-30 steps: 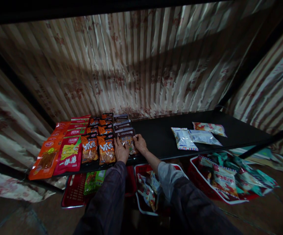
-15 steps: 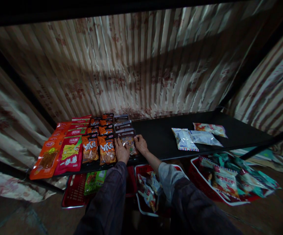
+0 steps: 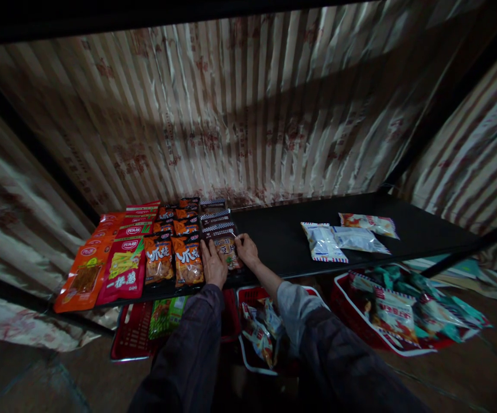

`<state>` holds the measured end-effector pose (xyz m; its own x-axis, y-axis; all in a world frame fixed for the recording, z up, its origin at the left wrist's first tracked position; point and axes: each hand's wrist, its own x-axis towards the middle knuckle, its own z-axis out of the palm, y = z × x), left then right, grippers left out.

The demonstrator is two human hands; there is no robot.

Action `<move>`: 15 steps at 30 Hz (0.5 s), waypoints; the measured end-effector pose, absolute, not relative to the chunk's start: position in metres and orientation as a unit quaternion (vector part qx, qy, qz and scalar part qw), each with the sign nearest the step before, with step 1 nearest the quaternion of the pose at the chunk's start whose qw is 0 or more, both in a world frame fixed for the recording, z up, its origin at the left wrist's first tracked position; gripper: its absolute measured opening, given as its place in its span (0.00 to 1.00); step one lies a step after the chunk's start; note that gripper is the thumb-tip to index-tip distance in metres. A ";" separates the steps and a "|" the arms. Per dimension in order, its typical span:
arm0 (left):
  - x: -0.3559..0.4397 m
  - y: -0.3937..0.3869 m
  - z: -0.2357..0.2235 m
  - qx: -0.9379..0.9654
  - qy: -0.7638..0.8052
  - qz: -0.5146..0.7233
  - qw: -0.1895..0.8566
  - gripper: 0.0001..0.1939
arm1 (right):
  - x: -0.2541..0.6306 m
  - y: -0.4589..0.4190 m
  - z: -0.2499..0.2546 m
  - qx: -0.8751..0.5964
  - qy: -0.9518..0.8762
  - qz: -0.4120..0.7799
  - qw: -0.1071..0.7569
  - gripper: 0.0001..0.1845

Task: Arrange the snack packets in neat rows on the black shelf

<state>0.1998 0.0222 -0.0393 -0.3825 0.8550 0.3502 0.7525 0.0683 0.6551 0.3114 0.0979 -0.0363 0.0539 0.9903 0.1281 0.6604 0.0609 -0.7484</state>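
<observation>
A brown snack packet (image 3: 226, 245) with a checkered top band lies at the front of its column on the black shelf (image 3: 274, 235). My left hand (image 3: 214, 265) is on its lower left side, fingers along the edge, covering part of the print. At the right edge, my right hand (image 3: 247, 251) has thumb and curled fingers closed on the packet. More brown packets (image 3: 214, 216) lie behind it, overlapping. Just left of my left hand are orange-and-black snack packets (image 3: 188, 261) in two columns.
Pink packets (image 3: 121, 269) and orange packets (image 3: 80, 278) fill the shelf's left end. White-and-blue packets (image 3: 325, 242) lie loose to the right. Below are a red basket (image 3: 245, 347) with packets, a fuller basket (image 3: 347, 312) and a green packet (image 3: 164, 316). Striped cloth (image 3: 231, 115) hangs behind.
My hands stay at the same brown packet, with only slight shifts of the fingers. The camera view has tilted a little; the other packets lie where they were.
</observation>
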 end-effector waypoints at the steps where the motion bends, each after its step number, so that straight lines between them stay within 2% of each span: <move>1: 0.200 0.021 -0.039 0.557 0.728 0.396 0.058 0.27 | 0.312 0.098 -0.037 -0.643 -0.643 0.245 0.337 0.10; 5: 0.205 0.010 -0.037 0.614 0.694 0.375 0.007 0.28 | 0.313 0.095 -0.039 -0.630 -0.651 0.236 0.351 0.18; 10: 0.197 -0.028 -0.036 0.669 0.655 0.350 -0.043 0.27 | 0.314 0.071 -0.039 -0.558 -0.711 0.130 0.407 0.25; 15: 0.160 -0.070 -0.045 0.563 0.732 0.374 -0.085 0.25 | 0.312 0.031 -0.036 -0.450 -0.827 0.074 0.328 0.24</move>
<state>0.1597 -0.0703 -0.0449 -0.3526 0.7601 0.5459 0.8877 0.0872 0.4521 0.3121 0.0306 -0.0356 -0.3803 0.7928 0.4763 0.6957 0.5846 -0.4175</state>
